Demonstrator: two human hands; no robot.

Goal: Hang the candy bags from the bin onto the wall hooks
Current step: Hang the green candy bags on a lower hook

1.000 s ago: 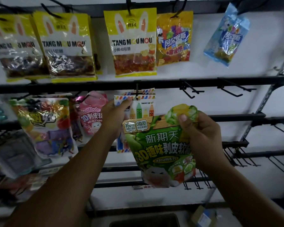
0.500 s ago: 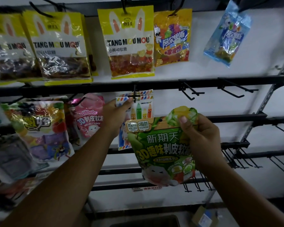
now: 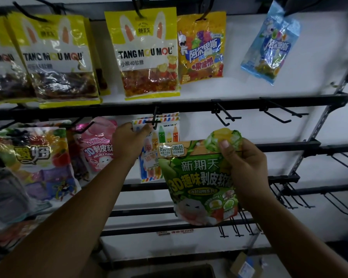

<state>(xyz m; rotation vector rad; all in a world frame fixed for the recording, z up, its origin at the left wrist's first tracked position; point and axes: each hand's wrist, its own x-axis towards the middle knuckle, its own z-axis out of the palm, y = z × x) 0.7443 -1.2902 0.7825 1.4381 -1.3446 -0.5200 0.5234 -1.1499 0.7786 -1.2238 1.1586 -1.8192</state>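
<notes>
Both grips unchanged, left hand (image 3: 129, 143) pinching striped bag (image 3: 167, 135), right hand (image 3: 247, 169) gripping green bag (image 3: 197, 183)

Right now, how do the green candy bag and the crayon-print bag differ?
The green candy bag is unhung, gripped by the right hand; the crayon-print bag hangs on a hook, its corner held by the left hand. The green candy bag is in front, overlapping the crayon-print bag. Both are upright.
</notes>
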